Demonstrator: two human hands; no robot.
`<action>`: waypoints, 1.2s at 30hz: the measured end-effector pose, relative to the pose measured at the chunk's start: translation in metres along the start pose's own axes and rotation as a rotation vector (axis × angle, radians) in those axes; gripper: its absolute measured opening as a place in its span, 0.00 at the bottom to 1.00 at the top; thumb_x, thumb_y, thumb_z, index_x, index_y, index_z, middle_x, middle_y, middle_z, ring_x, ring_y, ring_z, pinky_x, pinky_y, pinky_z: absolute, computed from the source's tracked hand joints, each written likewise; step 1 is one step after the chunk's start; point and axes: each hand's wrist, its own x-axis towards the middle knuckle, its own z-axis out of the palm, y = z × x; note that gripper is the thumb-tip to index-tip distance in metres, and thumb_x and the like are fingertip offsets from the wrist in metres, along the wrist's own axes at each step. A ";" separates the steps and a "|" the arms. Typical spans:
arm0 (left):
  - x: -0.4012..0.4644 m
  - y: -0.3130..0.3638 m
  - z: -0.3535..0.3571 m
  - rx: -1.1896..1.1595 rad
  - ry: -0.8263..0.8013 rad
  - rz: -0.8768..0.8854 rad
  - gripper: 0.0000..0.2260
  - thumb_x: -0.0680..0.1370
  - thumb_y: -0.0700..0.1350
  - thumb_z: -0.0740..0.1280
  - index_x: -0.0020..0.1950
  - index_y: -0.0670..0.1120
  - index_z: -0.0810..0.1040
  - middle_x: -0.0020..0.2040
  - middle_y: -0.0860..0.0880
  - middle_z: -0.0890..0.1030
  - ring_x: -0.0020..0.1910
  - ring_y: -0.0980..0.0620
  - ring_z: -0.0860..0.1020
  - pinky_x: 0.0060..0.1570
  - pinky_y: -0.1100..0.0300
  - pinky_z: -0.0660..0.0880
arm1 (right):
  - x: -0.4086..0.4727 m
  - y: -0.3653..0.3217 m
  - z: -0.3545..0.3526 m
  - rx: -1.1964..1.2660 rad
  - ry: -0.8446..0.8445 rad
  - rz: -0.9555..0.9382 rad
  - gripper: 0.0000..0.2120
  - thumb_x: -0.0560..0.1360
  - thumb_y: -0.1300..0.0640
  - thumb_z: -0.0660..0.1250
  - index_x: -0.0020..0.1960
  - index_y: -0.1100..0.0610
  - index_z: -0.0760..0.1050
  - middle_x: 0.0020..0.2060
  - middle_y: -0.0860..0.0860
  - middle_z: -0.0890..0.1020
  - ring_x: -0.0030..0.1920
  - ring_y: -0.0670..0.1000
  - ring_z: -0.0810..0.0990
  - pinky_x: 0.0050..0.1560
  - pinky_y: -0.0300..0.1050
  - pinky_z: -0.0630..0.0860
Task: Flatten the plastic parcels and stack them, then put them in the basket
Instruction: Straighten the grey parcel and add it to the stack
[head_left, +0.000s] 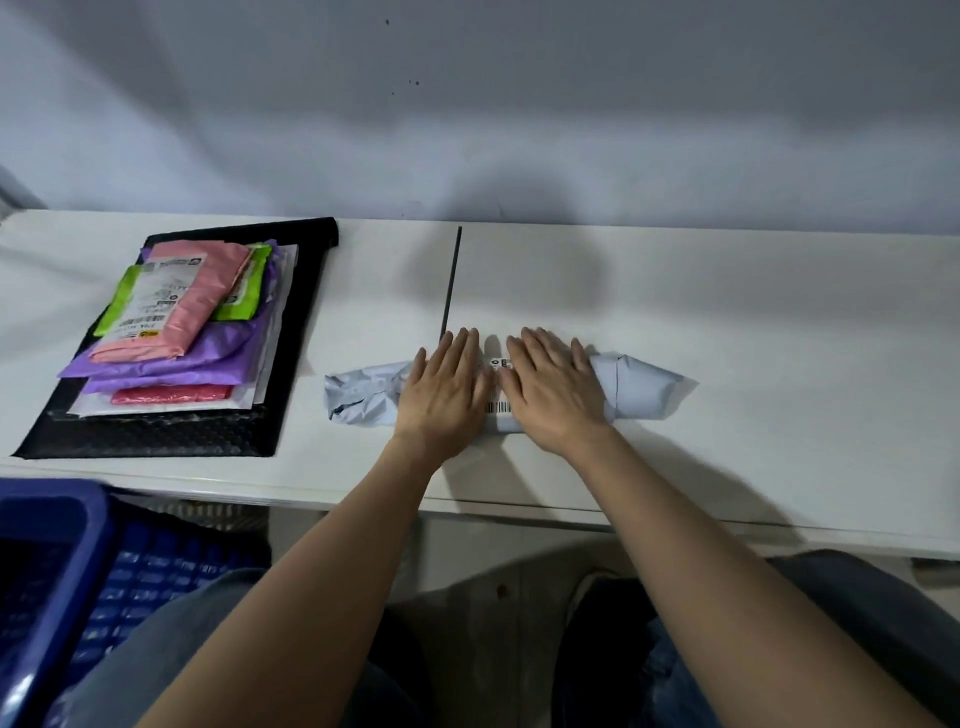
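Note:
A pale blue plastic parcel (641, 387) lies crosswise on the white table (727, 322), its ends crumpled and a barcode label showing between my hands. My left hand (447, 389) and my right hand (553, 387) lie flat on its middle, side by side, fingers straight and pressing down. At the table's left, a stack of flattened parcels (171, 332) rests on a black bubble mailer (291, 332): pink and green on top, purple, white and red beneath. A blue plastic basket (57, 582) stands below the table edge at the lower left.
A dark seam (451, 280) runs across the tabletop just behind my left hand. A grey wall (467, 104) closes off the table's far side. My knees sit under the front edge.

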 end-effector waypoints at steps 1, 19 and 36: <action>-0.001 0.001 0.002 -0.007 0.002 -0.006 0.25 0.83 0.53 0.43 0.77 0.43 0.48 0.78 0.47 0.51 0.78 0.50 0.48 0.74 0.53 0.43 | -0.003 -0.001 0.003 -0.019 0.020 0.005 0.33 0.77 0.41 0.33 0.77 0.54 0.51 0.77 0.51 0.53 0.77 0.50 0.48 0.75 0.54 0.42; 0.002 0.007 0.005 0.033 -0.016 -0.097 0.25 0.82 0.53 0.44 0.78 0.46 0.45 0.79 0.48 0.48 0.78 0.48 0.44 0.71 0.38 0.38 | 0.001 -0.002 0.010 -0.017 0.049 0.010 0.26 0.81 0.45 0.44 0.77 0.52 0.50 0.77 0.50 0.52 0.77 0.50 0.46 0.74 0.64 0.41; -0.009 0.014 0.004 0.077 0.069 -0.310 0.30 0.77 0.67 0.43 0.77 0.57 0.45 0.79 0.49 0.43 0.77 0.42 0.39 0.65 0.30 0.34 | -0.011 0.030 0.000 -0.014 0.043 0.328 0.44 0.70 0.25 0.44 0.77 0.49 0.43 0.77 0.53 0.41 0.77 0.55 0.37 0.70 0.65 0.32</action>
